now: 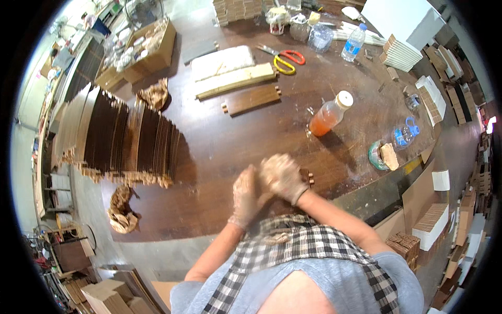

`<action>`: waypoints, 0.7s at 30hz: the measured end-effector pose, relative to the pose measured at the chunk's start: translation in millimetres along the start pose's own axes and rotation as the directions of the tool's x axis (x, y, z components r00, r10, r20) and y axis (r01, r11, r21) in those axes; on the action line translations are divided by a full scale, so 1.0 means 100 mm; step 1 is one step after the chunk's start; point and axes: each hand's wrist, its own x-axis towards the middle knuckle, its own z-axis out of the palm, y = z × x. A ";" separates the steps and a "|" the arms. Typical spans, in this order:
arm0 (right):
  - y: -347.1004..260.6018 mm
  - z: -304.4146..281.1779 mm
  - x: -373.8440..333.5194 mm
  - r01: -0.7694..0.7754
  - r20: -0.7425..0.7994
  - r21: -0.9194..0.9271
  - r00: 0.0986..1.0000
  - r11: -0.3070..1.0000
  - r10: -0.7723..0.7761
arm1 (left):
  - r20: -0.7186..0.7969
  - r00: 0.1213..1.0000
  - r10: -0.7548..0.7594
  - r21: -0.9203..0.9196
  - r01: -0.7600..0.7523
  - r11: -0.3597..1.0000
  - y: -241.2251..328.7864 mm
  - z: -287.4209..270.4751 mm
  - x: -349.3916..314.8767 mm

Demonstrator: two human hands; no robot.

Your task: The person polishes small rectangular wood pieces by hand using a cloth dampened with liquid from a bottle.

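Both my hands wear pale, stained gloves and are close together near the table's front edge, somewhat blurred. My left hand (pixel 244 198) lies with its fingers stretched forward and its thumb toward the right hand. My right hand (pixel 282 178) is curled closed just beside it; whatever it holds, if anything, is hidden. From under my right hand shows the end of a dark wooden piece (pixel 305 177) with short pale dowels. Most of that piece is hidden by my hands and wrist. Further off lies a brown wooden board (pixel 254 100) with dowels at both ends.
A tall stack of dark boards (pixel 117 136) stands left, with crumpled brown paper (pixel 123 209) before it. A bottle of orange liquid (pixel 327 118) stands to the right. Scissors (pixel 282 57), pale wood strips (pixel 235 81), an open carton (pixel 149 55) and a water bottle (pixel 354 43) are farther back.
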 end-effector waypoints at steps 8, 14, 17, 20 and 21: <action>0.66 0.32 -0.24 -0.122 -0.178 0.040 0.976 0.992 0.127 | 0.053 0.998 0.043 0.003 -0.043 0.999 -0.02 -0.09 0.03; 0.75 -0.11 -0.12 -0.140 -0.280 0.198 0.940 0.970 0.193 | 0.106 0.993 0.060 -0.049 -0.055 0.997 -0.02 -0.19 0.14; -0.16 0.02 0.06 0.060 -0.196 0.223 0.981 0.973 -0.016 | 0.084 0.993 0.082 -0.130 -0.071 0.989 -0.10 -0.14 0.10; 0.11 0.24 -0.24 0.031 -0.253 0.239 0.967 0.971 0.031 | 0.101 0.992 0.075 -0.097 -0.065 0.993 -0.09 -0.21 0.10; 0.36 0.19 -0.33 -0.061 -0.239 0.131 0.967 0.989 0.091 | 0.109 0.992 0.057 -0.071 -0.050 0.996 -0.03 -0.24 0.09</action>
